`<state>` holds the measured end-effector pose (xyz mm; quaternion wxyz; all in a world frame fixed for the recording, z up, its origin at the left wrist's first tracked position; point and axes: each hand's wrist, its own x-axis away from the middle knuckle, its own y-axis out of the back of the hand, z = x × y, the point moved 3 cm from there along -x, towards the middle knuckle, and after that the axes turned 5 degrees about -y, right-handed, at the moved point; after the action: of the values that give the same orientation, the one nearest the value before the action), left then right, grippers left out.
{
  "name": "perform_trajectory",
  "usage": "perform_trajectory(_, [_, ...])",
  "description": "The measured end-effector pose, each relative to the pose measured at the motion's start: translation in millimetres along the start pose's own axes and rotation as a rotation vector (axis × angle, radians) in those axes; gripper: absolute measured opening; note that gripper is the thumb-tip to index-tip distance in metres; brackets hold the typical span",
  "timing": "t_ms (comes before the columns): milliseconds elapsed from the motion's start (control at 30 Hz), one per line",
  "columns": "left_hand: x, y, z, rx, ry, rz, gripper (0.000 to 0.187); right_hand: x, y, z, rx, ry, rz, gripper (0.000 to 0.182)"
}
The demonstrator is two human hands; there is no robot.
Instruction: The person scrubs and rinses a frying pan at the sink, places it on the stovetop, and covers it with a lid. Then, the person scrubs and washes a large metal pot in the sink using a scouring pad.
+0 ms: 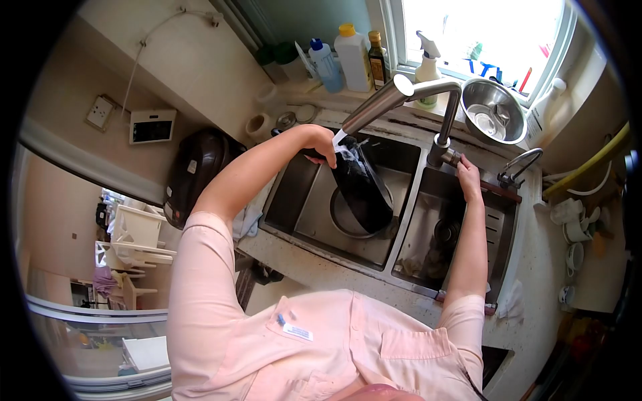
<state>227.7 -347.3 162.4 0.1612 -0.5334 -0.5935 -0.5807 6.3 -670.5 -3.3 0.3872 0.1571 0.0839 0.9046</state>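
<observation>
My left hand (325, 144) is closed around the handle of a black pan (364, 194), partly hidden by my wrist. Tilted steeply in the left sink basin (307, 214), the pan has water running onto its upper part. The water comes from the steel faucet (378, 103), whose spout reaches out over it. Part of a round metal pan or bowl (344, 224) shows beneath the black pan. At the faucet's base, my right hand (467, 172) has its fingers closed on the lever (453, 158).
The right basin (428, 230) has a dark drain and some scraps. A steel bowl (493, 110) stands behind the faucet, beside a spray bottle (428, 63). Several bottles line the sill. A small tap (518, 167) is at right; a dark brown appliance (197, 170) stands left.
</observation>
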Motion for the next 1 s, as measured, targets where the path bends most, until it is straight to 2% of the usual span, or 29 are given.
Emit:
perform_trajectory(233, [11.1, -1.5, 8.7, 0.002, 0.003, -0.104, 0.020, 4.7, 0.0, 2.9, -0.002, -0.001, 0.019, 0.045])
perform_trajectory(533, [31.8, 0.4, 30.5, 0.095, -0.018, -0.198, 0.023, 10.8, -11.6, 25.8, 0.321, 0.123, -0.172, 0.038])
perform_trajectory(633, [25.5, 1.8, 38.9, 0.098, -0.023, -0.173, 0.022, 12.5, -11.3, 27.1, 0.317, 0.117, -0.168, 0.041])
perform_trajectory(733, [19.5, 1.8, 54.4, 0.157, -0.052, -0.148, 0.023, 38.3, -9.8, 54.5, 0.506, 0.084, -0.309, 0.047])
perform_trajectory(800, [21.4, -2.1, 64.3, 0.174, -0.076, -0.131, 0.021, 70.9, -25.5, 74.4, 0.723, 0.454, -0.619, 0.053])
perform_trajectory(867, [24.2, -11.7, 79.8, 0.257, -0.100, -0.171, 0.018, 109.8, -56.6, 90.7, 0.511, 0.645, -0.522, 0.044])
perform_trajectory(900, [28.1, -18.2, 87.8, 0.300, -0.089, -0.193, 0.017, 129.6, -77.6, 93.0, 0.359, 0.682, -0.339, 0.039])
perform_trajectory(933, [31.3, -26.6, 97.8, 0.338, -0.090, -0.203, 0.017, 149.4, -102.4, 89.6, 0.153, 0.604, -0.112, 0.036])
perform_trajectory(967, [35.6, -33.9, 107.2, 0.373, -0.092, -0.214, 0.016, 162.3, -129.9, 76.8, 0.143, 0.762, -0.039, 0.039])
perform_trajectory(1000, [42.1, -41.6, 115.4, 0.443, -0.073, -0.228, 0.015, 175.5, -152.6, 67.6, 0.108, 0.674, 0.047, 0.041])
